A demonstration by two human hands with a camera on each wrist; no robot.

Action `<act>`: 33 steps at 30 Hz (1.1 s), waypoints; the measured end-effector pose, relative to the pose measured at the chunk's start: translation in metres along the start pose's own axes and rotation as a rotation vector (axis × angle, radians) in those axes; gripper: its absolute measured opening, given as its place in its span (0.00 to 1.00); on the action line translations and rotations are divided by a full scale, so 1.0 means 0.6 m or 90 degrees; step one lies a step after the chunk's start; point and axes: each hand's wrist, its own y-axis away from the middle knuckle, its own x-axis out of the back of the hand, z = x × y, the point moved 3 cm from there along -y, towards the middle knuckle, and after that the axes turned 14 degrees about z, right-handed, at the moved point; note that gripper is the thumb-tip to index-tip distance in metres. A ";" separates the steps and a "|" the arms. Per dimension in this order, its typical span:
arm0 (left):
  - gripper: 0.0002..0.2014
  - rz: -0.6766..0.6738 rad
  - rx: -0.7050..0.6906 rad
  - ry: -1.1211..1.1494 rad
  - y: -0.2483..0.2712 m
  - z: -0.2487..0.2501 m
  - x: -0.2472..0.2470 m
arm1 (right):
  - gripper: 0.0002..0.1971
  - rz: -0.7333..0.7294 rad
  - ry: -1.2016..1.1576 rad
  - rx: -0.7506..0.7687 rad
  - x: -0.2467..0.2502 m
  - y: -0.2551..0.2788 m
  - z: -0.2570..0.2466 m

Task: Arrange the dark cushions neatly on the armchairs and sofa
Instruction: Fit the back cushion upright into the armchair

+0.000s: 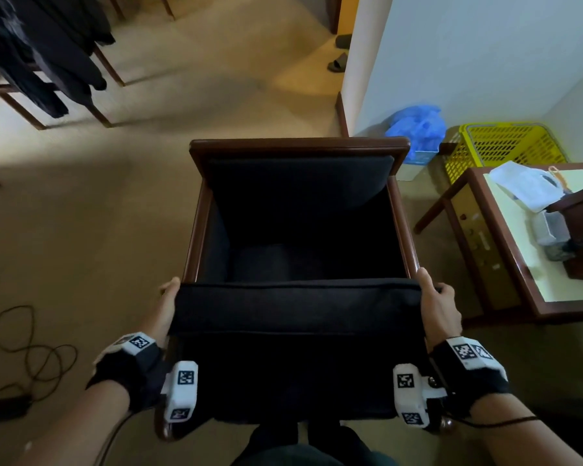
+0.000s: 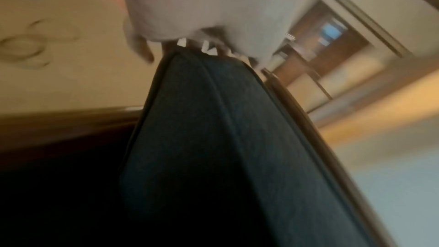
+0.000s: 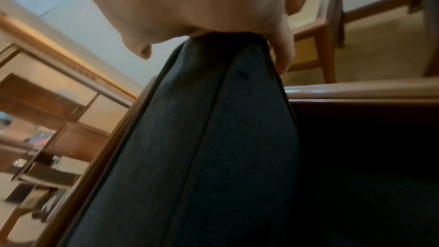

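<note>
- Seat cushion [image 1: 297,317]: held at the open front of the armchair [image 1: 298,148], long axis running side to side, spanning arm to arm; its far edge sits over the front of the dark seat well.
- Left hand [image 1: 164,307]: wrapped round the cushion's left end.
- Right hand [image 1: 438,309]: wrapped round the right end; both equally near.
- Back cushion [image 1: 300,179]: upright against the backrest.
- Judgement: the well lies straight ahead and below, so the cushion goes in level.

The dark cushion [image 1: 297,307] is covered in matt woven cloth, edged with piping. The armchair [image 1: 298,147] frame is made of glossy dark wood. The basket [image 1: 505,142] is of yellow perforated plastic. The floor [image 1: 81,213] is covered by matt beige carpet.
</note>
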 end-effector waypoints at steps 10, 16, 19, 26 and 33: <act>0.16 -0.103 0.198 0.132 0.033 -0.054 -0.002 | 0.31 0.014 -0.087 -0.179 0.001 0.004 0.070; 0.08 -0.043 0.152 0.104 0.003 -0.036 0.004 | 0.29 0.113 -0.092 -0.204 0.005 0.008 0.031; 0.07 -0.040 0.142 0.087 -0.020 0.004 -0.001 | 0.23 0.124 -0.092 -0.196 0.001 -0.008 0.006; 0.14 -0.031 0.117 0.060 -0.062 0.140 -0.039 | 0.16 0.067 -0.146 -0.131 -0.018 -0.055 -0.105; 0.06 0.006 0.043 0.013 -0.118 0.232 -0.108 | 0.36 -0.074 -0.142 -0.017 -0.106 -0.116 -0.207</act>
